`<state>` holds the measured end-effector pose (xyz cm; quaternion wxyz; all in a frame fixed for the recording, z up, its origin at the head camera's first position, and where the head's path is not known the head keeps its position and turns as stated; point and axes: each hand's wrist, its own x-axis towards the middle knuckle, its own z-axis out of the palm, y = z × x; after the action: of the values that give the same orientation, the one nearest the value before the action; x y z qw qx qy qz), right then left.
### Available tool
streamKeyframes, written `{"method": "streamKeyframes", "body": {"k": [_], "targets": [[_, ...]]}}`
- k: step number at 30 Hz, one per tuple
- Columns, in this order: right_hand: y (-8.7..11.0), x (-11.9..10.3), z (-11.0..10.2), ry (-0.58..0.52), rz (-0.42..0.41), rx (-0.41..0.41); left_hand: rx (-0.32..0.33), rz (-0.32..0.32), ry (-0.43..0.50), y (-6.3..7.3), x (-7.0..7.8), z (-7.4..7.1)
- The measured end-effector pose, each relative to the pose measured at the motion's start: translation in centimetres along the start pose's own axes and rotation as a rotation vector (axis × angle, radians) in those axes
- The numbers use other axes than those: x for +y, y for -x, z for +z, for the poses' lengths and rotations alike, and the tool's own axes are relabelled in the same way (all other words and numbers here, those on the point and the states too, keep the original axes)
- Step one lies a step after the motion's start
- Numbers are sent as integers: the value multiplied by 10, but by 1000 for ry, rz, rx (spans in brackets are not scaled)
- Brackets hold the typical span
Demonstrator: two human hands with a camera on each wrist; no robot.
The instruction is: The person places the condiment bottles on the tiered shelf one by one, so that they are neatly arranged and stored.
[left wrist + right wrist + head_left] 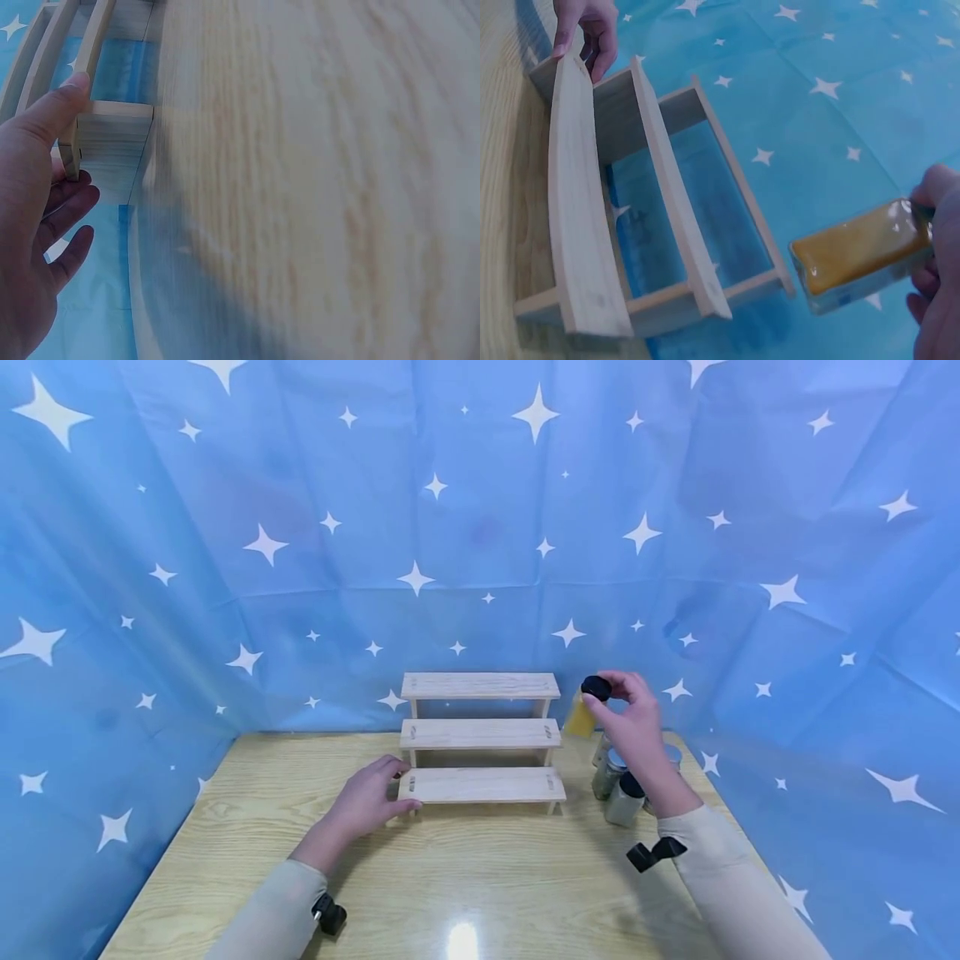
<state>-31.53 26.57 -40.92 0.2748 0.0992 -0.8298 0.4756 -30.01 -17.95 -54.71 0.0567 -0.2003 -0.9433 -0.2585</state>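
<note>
A three-tier wooden shelf rack [480, 785] stands on the table against the backdrop, its tiers bare. My left hand [369, 797] grips the left end of the lowest tier; in the left wrist view the thumb [73, 84] lies on top and fingers curl beneath the board. To the right of the rack, my right hand [633, 714] holds a glass spice jar [581, 718] by its black lid [596, 687], tilted and off the table. The right wrist view shows yellow-orange powder inside the jar [862, 247], which is apart from the rack's top tier.
Several more jars stand on the table under my right forearm, among them a black-lidded jar [625, 800] and a grey-lidded jar [610, 774]. My arm partly hides them. A blue star-patterned cloth [480, 527] hangs behind and at both sides of the wooden table [480, 877].
</note>
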Motion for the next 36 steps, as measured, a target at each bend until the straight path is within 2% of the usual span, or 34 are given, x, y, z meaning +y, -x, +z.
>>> {"method": "streamKeyframes", "body": {"k": [16,29,36], "targets": [[-44,-31,64,-137,-35,-103,-5,-22,-1,0,0,-1],[-73,-69,111,-187,-12,-172,0,-20,5,0,2,-1],[-85,-80,139,-192,-48,-210,-7,-17,-4,0,1,-1]]}}
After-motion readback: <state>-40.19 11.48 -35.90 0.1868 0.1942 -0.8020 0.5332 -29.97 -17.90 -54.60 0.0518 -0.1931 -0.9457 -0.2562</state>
